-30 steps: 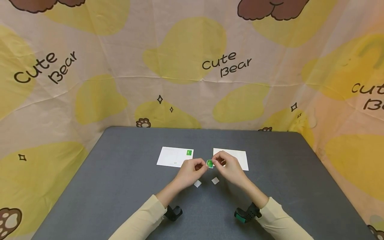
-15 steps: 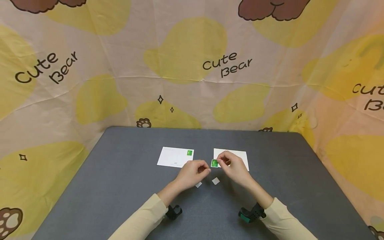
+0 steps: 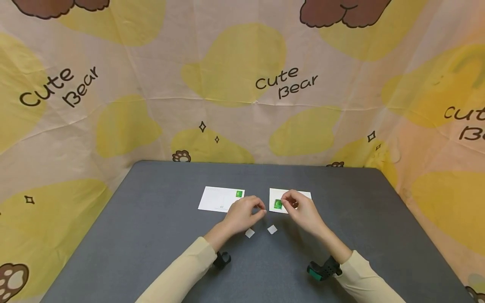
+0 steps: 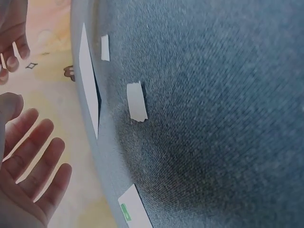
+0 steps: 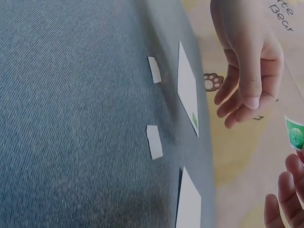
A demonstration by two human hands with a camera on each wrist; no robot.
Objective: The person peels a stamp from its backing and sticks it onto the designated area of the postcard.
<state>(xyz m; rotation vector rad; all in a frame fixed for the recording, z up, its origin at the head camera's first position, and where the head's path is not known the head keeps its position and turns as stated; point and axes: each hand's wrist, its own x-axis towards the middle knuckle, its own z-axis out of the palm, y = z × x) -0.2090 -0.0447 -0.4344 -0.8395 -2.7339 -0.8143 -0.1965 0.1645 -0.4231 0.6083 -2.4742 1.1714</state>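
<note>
My right hand (image 3: 303,213) pinches a green postage stamp (image 3: 278,204) by its right edge, raised over the left part of the right white envelope (image 3: 275,193). That hand covers much of the envelope's lower right. The stamp's green face with a pale round print also shows in the right wrist view (image 5: 295,134). My left hand (image 3: 244,213) hovers near the lower right corner of the left white envelope (image 3: 217,198), fingers loosely bent, holding nothing. The left envelope bears a green stamp (image 3: 239,194) at its upper right.
Two small white paper pieces (image 3: 249,233) (image 3: 272,229) lie on the grey tabletop (image 3: 170,252) in front of the envelopes. A printed cloth (image 3: 235,63) hangs behind the table. Each wrist wears a black strap device (image 3: 322,269).
My right hand has carried the stamp rightward from the gap between the envelopes to over the right one. My left hand has released the stamp and its fingers have loosened.
</note>
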